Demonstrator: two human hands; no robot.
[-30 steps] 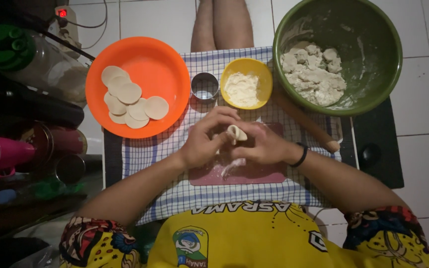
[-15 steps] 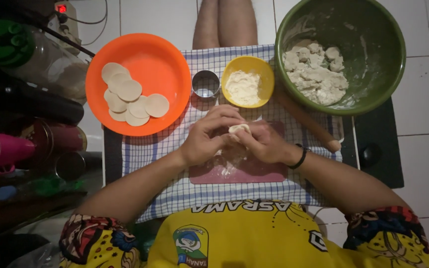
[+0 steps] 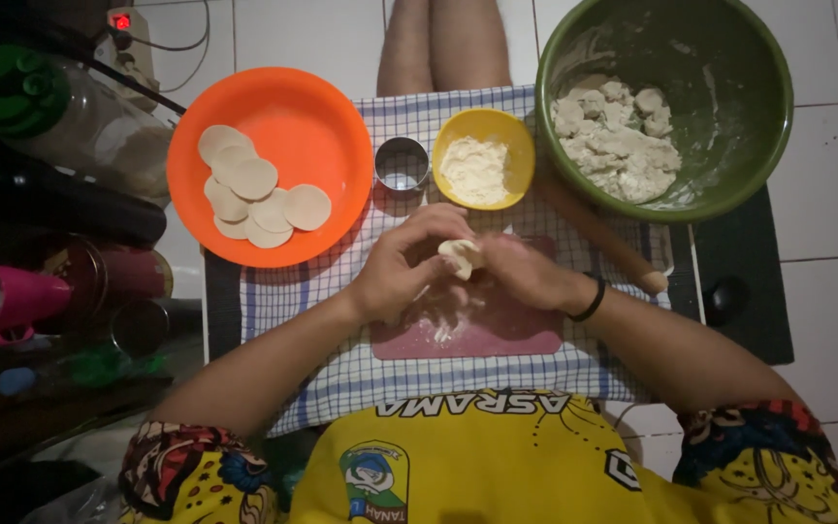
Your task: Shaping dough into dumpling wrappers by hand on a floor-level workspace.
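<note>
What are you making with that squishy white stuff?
A person is sitting on the floor, working a small lump of dough between the left hand and the right hand, above a floury reddish cutting board. On the orange plate lie several flat dough rounds. The green bowl holds torn dough chunks, the little yellow bowl holds flour, and a round metal cutter and a rolling pin lie close by.
</note>
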